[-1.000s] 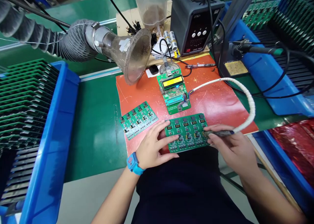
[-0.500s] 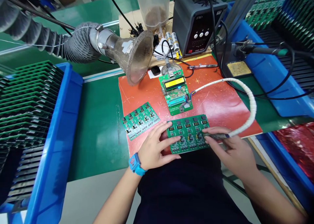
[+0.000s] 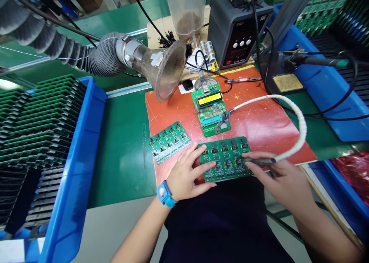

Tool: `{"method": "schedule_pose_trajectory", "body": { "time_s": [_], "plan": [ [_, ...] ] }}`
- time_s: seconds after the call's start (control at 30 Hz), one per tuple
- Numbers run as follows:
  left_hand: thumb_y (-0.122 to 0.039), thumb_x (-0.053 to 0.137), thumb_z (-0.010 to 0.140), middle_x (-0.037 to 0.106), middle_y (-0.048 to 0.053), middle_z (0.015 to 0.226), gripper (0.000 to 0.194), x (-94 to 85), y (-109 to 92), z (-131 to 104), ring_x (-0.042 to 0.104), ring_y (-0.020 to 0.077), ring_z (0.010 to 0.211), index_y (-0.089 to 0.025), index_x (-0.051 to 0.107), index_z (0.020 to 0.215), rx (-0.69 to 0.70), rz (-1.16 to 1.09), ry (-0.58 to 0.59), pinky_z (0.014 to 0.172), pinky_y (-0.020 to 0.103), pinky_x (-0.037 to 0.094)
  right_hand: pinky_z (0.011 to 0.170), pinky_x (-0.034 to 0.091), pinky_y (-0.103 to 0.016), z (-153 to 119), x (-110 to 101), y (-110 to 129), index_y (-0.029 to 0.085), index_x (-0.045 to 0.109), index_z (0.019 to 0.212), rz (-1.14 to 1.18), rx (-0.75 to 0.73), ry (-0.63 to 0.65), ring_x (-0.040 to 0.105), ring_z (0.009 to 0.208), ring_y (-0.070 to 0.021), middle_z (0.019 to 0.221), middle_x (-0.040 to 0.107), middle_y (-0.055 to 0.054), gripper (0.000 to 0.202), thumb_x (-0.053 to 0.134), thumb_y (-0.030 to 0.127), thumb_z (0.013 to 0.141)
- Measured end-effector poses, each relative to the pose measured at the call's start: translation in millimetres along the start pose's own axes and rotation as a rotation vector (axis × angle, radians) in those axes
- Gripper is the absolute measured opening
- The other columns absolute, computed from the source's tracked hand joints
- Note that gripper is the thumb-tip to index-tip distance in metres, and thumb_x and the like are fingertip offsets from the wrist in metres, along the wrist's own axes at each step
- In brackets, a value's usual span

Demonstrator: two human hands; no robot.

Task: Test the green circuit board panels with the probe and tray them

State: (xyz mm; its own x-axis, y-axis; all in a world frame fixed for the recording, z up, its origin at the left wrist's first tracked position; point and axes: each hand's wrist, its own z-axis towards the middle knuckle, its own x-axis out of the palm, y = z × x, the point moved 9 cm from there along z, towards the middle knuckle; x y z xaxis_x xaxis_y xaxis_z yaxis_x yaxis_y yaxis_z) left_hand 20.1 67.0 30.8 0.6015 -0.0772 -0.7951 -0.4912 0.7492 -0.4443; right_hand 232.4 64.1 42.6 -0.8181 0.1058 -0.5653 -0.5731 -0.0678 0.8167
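Note:
A green circuit board (image 3: 230,172) with a row of small digit displays lies in front of me. My left hand (image 3: 187,174), wearing a blue watch, rests over the board's left end with fingers spread; the index fingertip is on its face and the thumb lies along the near edge. Pinched in my right hand (image 3: 284,178) is a dark probe (image 3: 261,161) on a white-wrapped cable (image 3: 301,128). Its tip is at the board's right end, partly hidden by my fingers. The cable runs to a programmer board (image 3: 211,109) with a lit yellow screen.
A second circuit board (image 3: 170,140) lies left on the red mat (image 3: 170,111). A fume extraction funnel (image 3: 171,71) hangs behind it. Blue bins (image 3: 93,94) of boards flank me. A soldering station (image 3: 239,32) stands at the back; a pen (image 3: 243,80) lies before it.
The whole scene sits slightly further right and lower in the picture. Both hands, the probe and the board keep about the same places relative to one another.

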Motion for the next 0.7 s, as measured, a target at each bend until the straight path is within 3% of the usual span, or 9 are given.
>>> {"method": "schedule_pose_trajectory", "body": {
  "time_s": [0.2,0.33,0.47,0.7],
  "plan": [
    [-0.057,0.064,0.086,0.052,0.018,0.14,0.06,5.7,-11.6,6.0,0.036,0.0349,0.143,-0.015,0.052,0.128,0.01,0.036,0.023,0.11,0.054,0.042,0.061,0.061,-0.026,-1.2,3.1,-3.4,0.024,0.069,0.101,0.019,0.025,0.021,0.073,0.072,-0.0185,0.094,0.076,-0.003,0.016,0.064,0.034,0.09],
    [-0.067,0.06,0.082,0.048,0.016,0.138,0.068,8.8,-15.8,13.7,0.039,0.0385,0.137,-0.025,0.052,0.135,-0.06,0.089,0.03,0.105,0.057,0.044,0.061,0.062,-0.027,-1.1,3.3,-1.4,0.025,0.068,0.101,0.015,0.003,0.015,0.073,0.073,-0.0192,0.096,0.076,-0.003,0.013,0.063,0.033,0.091],
    [-0.063,0.059,0.085,0.044,0.013,0.136,0.057,13.4,-15.3,17.1,0.038,0.0373,0.133,-0.032,0.057,0.133,-0.086,0.135,0.036,0.106,0.057,0.042,0.058,0.061,-0.026,-0.4,3.3,0.1,0.026,0.067,0.101,-0.002,-0.004,0.016,0.073,0.069,-0.0183,0.096,0.076,-0.003,0.012,0.063,0.031,0.091],
    [-0.06,0.06,0.086,0.042,0.012,0.135,0.051,13.8,-13.2,16.6,0.036,0.0354,0.133,-0.029,0.061,0.127,-0.068,0.108,-0.005,0.108,0.054,0.041,0.058,0.06,-0.023,-1.7,2.2,-1.5,0.026,0.066,0.1,0.012,0.004,0.011,0.073,0.069,-0.0166,0.096,0.077,-0.001,0.01,0.063,0.03,0.091]
  ]
}}
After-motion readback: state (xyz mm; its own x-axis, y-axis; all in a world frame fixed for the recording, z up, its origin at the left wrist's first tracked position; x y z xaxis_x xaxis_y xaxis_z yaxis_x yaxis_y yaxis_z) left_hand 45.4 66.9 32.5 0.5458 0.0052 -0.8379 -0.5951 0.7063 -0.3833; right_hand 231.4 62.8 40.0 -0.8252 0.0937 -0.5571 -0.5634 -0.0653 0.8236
